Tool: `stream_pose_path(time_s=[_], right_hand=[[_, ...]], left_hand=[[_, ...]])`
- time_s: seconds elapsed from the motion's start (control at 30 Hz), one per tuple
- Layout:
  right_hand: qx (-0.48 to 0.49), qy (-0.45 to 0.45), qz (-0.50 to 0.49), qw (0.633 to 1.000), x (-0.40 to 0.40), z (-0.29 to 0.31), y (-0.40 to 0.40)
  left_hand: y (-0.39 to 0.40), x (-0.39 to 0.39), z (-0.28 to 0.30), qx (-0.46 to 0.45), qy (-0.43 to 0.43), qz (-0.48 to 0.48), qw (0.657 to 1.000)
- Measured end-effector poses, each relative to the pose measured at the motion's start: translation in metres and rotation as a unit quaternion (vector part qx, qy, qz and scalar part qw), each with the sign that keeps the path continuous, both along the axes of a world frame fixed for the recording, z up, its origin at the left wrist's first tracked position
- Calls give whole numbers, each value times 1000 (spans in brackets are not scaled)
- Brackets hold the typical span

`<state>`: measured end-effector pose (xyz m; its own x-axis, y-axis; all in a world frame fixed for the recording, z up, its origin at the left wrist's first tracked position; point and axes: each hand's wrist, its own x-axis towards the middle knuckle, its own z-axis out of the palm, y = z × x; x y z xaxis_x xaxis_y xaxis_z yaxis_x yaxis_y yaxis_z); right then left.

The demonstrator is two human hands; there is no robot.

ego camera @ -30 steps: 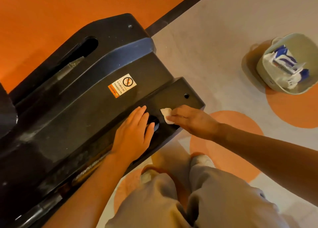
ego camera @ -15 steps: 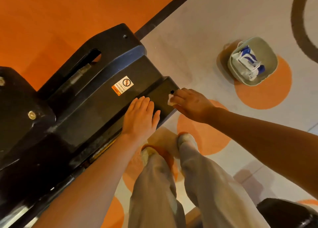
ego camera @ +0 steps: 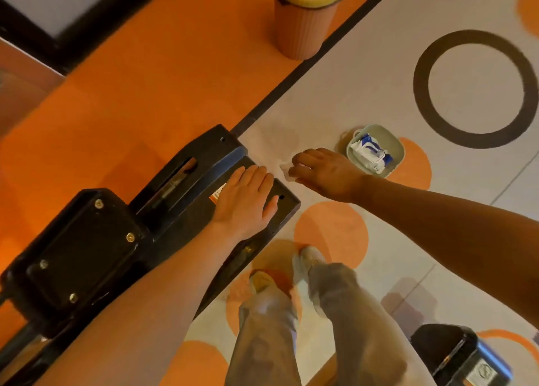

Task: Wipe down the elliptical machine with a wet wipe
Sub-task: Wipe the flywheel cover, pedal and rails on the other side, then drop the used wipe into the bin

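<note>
Left hand point(ego camera: 243, 202) flat, fingers straight, resting on elliptical machine point(ego camera: 163, 199) rear cover. Right hand point(ego camera: 323, 171) pinching wet wipe point(ego camera: 285, 170), clear of machine, over floor. I judge wiping pass ended; next: bin point(ego camera: 306, 21) or fresh wipe from tray point(ego camera: 397, 146).

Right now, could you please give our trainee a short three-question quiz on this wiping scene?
1. True or false: the left hand lies flat on the elliptical machine.
2. The right hand pinches: A) a wet wipe B) a brush C) a spray bottle.
3. Fill in: the pack of wipes sits in a pale ___ on the floor.

Key: 1 true; 2 A; 3 tub.
</note>
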<state>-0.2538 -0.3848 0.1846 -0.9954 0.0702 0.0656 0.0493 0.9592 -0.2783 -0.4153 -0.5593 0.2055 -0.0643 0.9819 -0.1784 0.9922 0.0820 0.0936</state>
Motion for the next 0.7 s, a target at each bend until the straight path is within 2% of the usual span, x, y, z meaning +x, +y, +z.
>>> stream_pose_path(time_s=[0.17,0.33,0.53,0.7], right_hand=[[28,30,13,999,-1,58,40],[59,67,35,995,-5,105,124],[92,98,63,989,-11,161,242],[136,101,60,984,-20,194,314]], left_hand=[[45,-5,58,-1,45,-19,999],[123,-8,110,42,94,-14,995],[231,-12,165,30,80,61,994],[291,-14,191,102,69,97,988]])
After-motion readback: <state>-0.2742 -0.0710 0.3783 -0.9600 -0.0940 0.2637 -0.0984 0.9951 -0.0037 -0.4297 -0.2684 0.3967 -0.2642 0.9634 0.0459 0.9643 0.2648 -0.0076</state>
